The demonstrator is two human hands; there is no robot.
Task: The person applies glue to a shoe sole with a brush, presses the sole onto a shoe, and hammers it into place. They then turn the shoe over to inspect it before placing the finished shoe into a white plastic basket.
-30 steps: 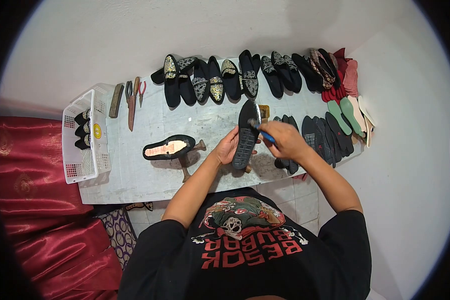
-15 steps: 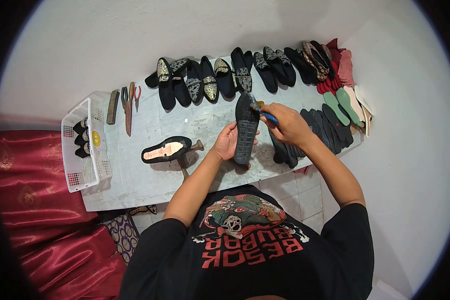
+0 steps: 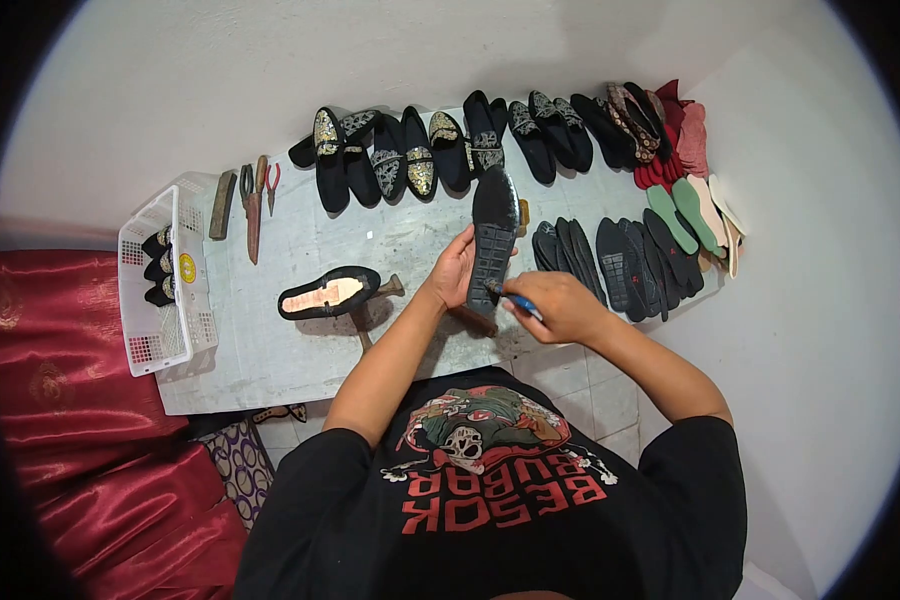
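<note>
A black shoe sole (image 3: 495,205) is held upright over the table, its toe end away from me and shiny with a wet-looking coat. My left hand (image 3: 454,268) grips it from the left side, fingers behind it. My right hand (image 3: 562,305) is closed round a blue-handled brush (image 3: 524,304), whose tip meets the ridged heel part of the sole. To the left, a black shoe (image 3: 342,292) lies bottom up on a metal shoe stand (image 3: 391,287), showing its pale underside. A brown handle-like piece (image 3: 474,321) lies below the sole, partly hidden.
Several decorated black shoes (image 3: 419,165) line the back of the table (image 3: 260,345). Black soles (image 3: 625,268) and green insoles (image 3: 684,216) lie at right. Scissors (image 3: 247,185), red pliers (image 3: 272,190) and a white basket (image 3: 196,310) of shoes are at left.
My right hand has brought the brush from the toe end of the sole down to its heel part. The sole has risen slightly in my left hand, and its toe surface looks shinier.
</note>
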